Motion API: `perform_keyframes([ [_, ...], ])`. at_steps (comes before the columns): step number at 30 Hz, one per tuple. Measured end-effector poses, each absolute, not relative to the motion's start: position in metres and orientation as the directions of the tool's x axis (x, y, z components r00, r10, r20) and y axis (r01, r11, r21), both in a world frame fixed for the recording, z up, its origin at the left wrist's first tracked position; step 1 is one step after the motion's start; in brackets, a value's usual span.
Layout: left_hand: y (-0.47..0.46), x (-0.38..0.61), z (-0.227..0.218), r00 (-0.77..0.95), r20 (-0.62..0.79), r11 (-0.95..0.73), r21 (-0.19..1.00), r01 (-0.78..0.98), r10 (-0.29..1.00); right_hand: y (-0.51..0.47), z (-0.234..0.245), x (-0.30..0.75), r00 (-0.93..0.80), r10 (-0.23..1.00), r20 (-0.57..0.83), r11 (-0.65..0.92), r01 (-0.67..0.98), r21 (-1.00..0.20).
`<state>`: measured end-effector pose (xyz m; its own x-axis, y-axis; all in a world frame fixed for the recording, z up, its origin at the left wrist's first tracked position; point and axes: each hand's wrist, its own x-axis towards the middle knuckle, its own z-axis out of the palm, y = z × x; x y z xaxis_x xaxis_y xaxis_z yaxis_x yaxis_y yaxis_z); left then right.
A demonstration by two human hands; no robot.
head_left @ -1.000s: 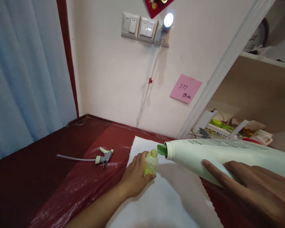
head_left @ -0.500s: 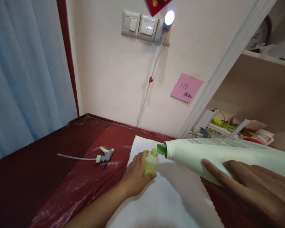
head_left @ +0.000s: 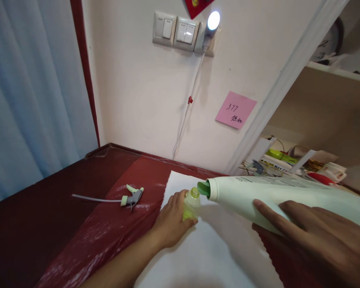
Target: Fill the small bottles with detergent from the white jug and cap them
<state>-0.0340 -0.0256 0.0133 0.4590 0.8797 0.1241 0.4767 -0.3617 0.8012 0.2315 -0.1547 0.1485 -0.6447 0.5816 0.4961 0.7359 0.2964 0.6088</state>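
My left hand is wrapped round a small yellow-green bottle that stands upright on a white cloth. My right hand grips a large white jug tipped on its side. The jug's green spout sits right above the small bottle's open neck. A spray trigger head with a long dip tube lies on the red table to the left of my left hand.
The table is dark red with a shiny red plastic cover. A wall with switches, a lit plug-in lamp and a pink note stands behind. A cluttered shelf is at the right, a blue curtain at the left.
The jug has shifted a touch lower and left, its spout closer over the small bottle. Both hands keep their hold.
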Motion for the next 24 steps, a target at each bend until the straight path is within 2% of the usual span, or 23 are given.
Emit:
perform_keyframes([
  [7, -0.025, -0.033, 0.017, 0.455, 0.104, -0.348, 0.798, 0.492, 0.884, -0.149, 0.137, 0.23, -0.57, 0.587, 0.575, 0.274, 0.808, 0.522],
  [10, -0.025, -0.034, 0.018, 0.451, 0.095, -0.339, 0.798, 0.498, 0.887, -0.145, 0.132, 0.232, -0.489, 0.603, 0.631, 0.264, 0.868, 0.421],
  [14, -0.023, -0.034, 0.017, 0.446, 0.087, -0.325, 0.808, 0.492, 0.891, -0.137, 0.13, 0.237, -0.23, 0.637, 0.736, 0.276, 0.959, 0.06],
  [18, -0.021, -0.035, 0.015, 0.427, 0.069, -0.294, 0.821, 0.489, 0.902, -0.125, 0.129, 0.237, 0.076, 0.665, 0.743, 0.206, 0.938, -0.281],
  [21, -0.02, -0.037, 0.011, 0.424, 0.073, -0.292, 0.829, 0.478, 0.903, -0.109, 0.12, 0.237, 0.307, 0.644, 0.701, 0.176, 0.832, -0.526],
  [24, -0.017, -0.039, 0.008, 0.433, 0.092, -0.311, 0.828, 0.466, 0.896, -0.086, 0.104, 0.235, 0.491, 0.61, 0.623, 0.259, 0.619, -0.741],
])
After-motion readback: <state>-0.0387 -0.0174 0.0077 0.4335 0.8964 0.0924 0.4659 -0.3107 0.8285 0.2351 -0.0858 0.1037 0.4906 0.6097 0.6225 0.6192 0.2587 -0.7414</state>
